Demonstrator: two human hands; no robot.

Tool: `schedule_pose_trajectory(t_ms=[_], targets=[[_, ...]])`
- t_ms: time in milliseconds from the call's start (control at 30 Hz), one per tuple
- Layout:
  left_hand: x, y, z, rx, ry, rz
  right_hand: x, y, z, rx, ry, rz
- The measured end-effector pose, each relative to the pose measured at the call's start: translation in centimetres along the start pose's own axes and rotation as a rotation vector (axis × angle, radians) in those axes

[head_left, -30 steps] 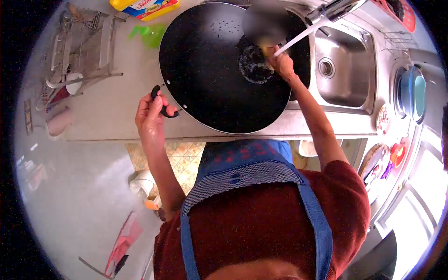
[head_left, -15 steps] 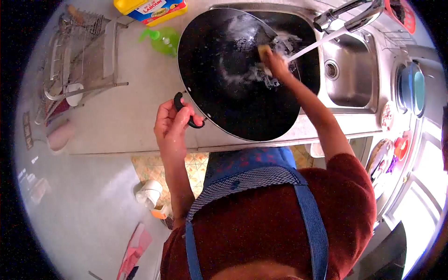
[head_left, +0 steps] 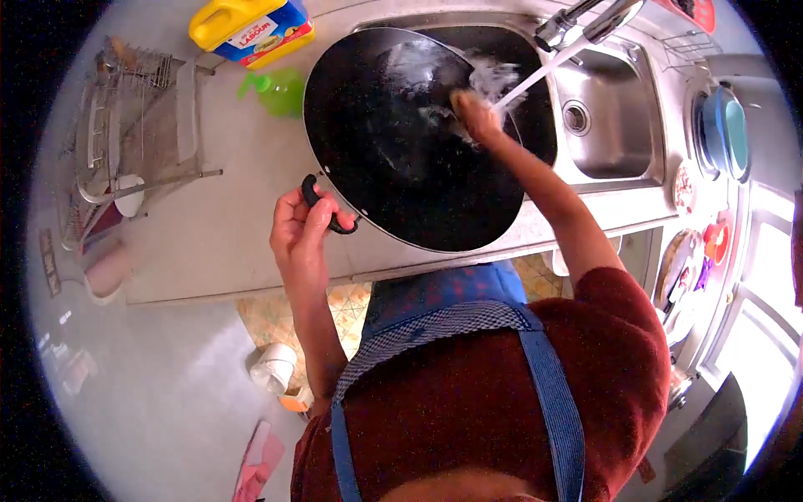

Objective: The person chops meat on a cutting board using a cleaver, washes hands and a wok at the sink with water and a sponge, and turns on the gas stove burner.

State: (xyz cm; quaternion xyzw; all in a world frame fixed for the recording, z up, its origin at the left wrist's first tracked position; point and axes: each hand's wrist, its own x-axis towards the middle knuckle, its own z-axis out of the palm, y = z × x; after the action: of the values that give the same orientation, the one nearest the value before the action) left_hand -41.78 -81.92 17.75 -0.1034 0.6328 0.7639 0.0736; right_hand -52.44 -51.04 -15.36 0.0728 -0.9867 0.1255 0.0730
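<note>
A big black wok [head_left: 401,180] leans tilted over the left basin of the sink, with water and white suds on its inside. My left hand [head_left: 299,227] is closed around the black loop handle [head_left: 343,224] on its near left rim. Inside the wok, my right hand [head_left: 479,121] presses a yellowish sponge [head_left: 457,101] against the surface; part of the sponge is hidden by the fingers. A stream of water [head_left: 537,77] from the tap [head_left: 590,32] falls beside my right hand.
At the back left stand a yellow jug [head_left: 251,32] and a green pump bottle [head_left: 280,92]. A metal dish rack [head_left: 188,109] is farther left. The right sink basin [head_left: 615,138] sits beside the wok, with blue basins [head_left: 723,134] beyond it.
My right hand has moved the sponge slightly left and down inside the wok. My left hand keeps its hold on the handle. The whole view has shifted a little.
</note>
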Motion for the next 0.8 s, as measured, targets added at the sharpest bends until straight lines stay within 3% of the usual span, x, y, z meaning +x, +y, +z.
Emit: schedule_pose_trajectory(t_ms=[33, 67, 133, 167, 200, 267, 333, 367, 400, 433, 467, 533, 567, 600, 667, 733, 800], targets=[[0.0, -0.2, 0.0, -0.022, -0.012, 0.021, -4.4, -1.6, -2.9, 0.001, 0.106, -0.022], [0.1, -0.3, 0.1, -0.027, -0.017, 0.026, -6.7, -3.9, -3.2, 0.072, 0.020, -0.175], [0.2, -0.3, 0.4, 0.018, 0.035, 0.020, -7.1, -11.8, -10.7, 0.423, -0.448, -0.107], [0.3, -0.3, 0.6, 0.019, 0.024, 0.022, -6.3, -15.4, -14.5, 0.576, -0.514, -0.092], [0.3, -0.3, 0.6, 0.000, 0.031, 0.034, -5.0, -18.2, -16.6, 0.690, -0.508, -0.095], [0.1, -0.2, 0.4, -0.013, 0.028, 0.048, -3.2, -19.2, -12.0, 0.695, -0.311, -0.119], [-0.2, -0.1, -0.1, 0.003, 0.037, 0.025, -4.8, -15.1, -8.7, 0.159, -0.434, 0.039], [-0.2, -0.3, -0.5, -0.020, 0.022, 0.020, -6.7, -9.7, -1.1, 0.046, -0.361, -0.020], [-0.4, -0.3, -0.7, -0.021, 0.014, 0.025, -7.8, -6.4, -8.1, -0.211, -0.464, -0.014], [-0.5, -0.3, -0.7, -0.010, 0.027, 0.018, -9.7, -1.5, -8.9, -0.118, -0.391, 0.068], [-0.5, -0.4, -0.7, -0.004, 0.049, 0.008, -11.1, 1.2, -12.7, -0.307, -0.291, 0.096], [-0.6, -0.9, -1.0, -0.013, 0.050, 0.014, -10.3, 5.8, -19.7, -0.422, -0.577, 0.479], [-0.6, -0.9, -1.1, -0.016, 0.045, 0.023, -9.7, 4.4, -24.7, -0.624, -0.460, 0.314], [-0.7, -0.8, -1.1, -0.014, 0.049, 0.028, -9.8, 6.3, -24.5, -0.575, -0.071, 0.232], [-0.7, -0.8, -0.7, -0.002, 0.090, 0.037, -6.4, 8.3, -21.8, -0.233, -0.181, 0.208], [-0.9, -0.8, -0.7, 0.013, 0.096, 0.035, -2.2, 7.8, -17.9, 0.344, -0.138, 0.409], [-0.7, -0.7, -0.7, 0.031, 0.081, 0.040, 2.5, 9.7, -9.9, 0.385, 0.067, 0.477]])
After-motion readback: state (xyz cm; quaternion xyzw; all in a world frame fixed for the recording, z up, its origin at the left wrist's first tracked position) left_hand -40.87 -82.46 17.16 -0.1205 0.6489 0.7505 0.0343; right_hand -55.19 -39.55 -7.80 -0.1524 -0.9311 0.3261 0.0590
